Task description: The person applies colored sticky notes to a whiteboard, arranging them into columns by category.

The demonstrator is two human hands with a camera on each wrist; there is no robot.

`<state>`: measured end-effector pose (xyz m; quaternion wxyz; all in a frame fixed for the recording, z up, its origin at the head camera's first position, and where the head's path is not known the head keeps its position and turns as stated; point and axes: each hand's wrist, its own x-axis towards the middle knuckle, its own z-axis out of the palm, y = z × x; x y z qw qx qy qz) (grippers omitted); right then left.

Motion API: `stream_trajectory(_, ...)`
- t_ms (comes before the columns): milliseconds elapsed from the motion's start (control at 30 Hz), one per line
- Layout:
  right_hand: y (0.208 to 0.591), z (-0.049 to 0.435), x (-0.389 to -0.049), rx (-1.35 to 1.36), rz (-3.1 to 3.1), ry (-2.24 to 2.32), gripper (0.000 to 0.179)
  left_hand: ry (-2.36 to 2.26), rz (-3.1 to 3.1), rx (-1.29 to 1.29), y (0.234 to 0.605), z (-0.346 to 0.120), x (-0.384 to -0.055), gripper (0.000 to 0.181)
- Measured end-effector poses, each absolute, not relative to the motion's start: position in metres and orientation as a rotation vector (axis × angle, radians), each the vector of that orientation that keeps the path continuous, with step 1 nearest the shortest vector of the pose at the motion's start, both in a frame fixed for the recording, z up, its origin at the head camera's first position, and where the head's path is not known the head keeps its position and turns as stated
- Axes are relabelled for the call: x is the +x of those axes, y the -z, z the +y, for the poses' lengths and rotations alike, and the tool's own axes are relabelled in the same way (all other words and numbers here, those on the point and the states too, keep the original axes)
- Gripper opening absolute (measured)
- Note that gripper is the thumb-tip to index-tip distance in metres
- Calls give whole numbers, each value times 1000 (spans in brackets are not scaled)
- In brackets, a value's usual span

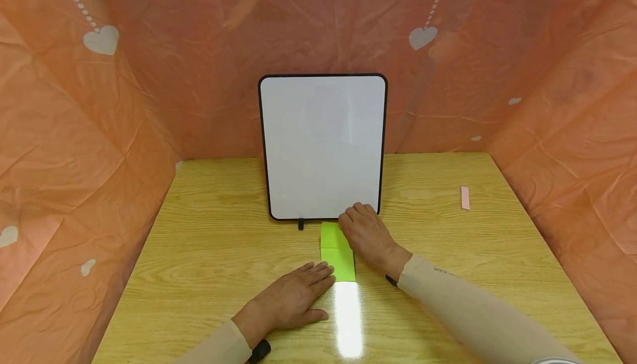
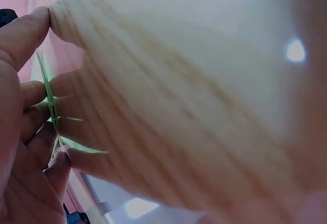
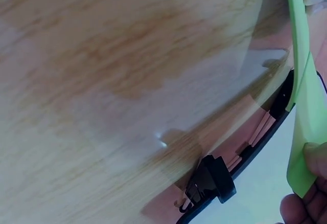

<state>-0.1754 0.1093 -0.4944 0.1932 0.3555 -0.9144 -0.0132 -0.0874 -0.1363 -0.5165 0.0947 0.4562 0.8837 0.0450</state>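
Observation:
A bright green sheet of paper [image 1: 339, 267] with a crosswise crease lies in front of the whiteboard [image 1: 323, 148]. My left hand [image 1: 293, 296] is flat on the table, fingers straight, its fingertips pressing the sheet's lower left edge. My right hand [image 1: 369, 238] is at the sheet's upper right, fingers curled. In the right wrist view, thumb and fingers pinch the raised end of the green paper [image 3: 305, 127], which bends up from the table. The left wrist view shows the paper [image 2: 49, 93] edge-on beside the left fingers.
The black-framed whiteboard stands upright at the back on small black feet [image 1: 301, 224]. A narrow pink paper strip [image 1: 465, 198] lies on the wooden table [image 1: 209, 253] at the right. Orange cloth [image 1: 199, 65] with white hearts hangs around three sides.

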Motion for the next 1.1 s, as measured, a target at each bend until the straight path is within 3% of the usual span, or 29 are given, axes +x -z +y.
stream_trajectory(700, 450, 108, -195, 908, -2319, -217, 12, -188, 2650, 1334, 511, -136, -86, 68)
stream_trajectory(1100, 413, 85, -228, 894, -2061, -184, 10, -149, 2679, 1382, 513, -131, -82, 66)
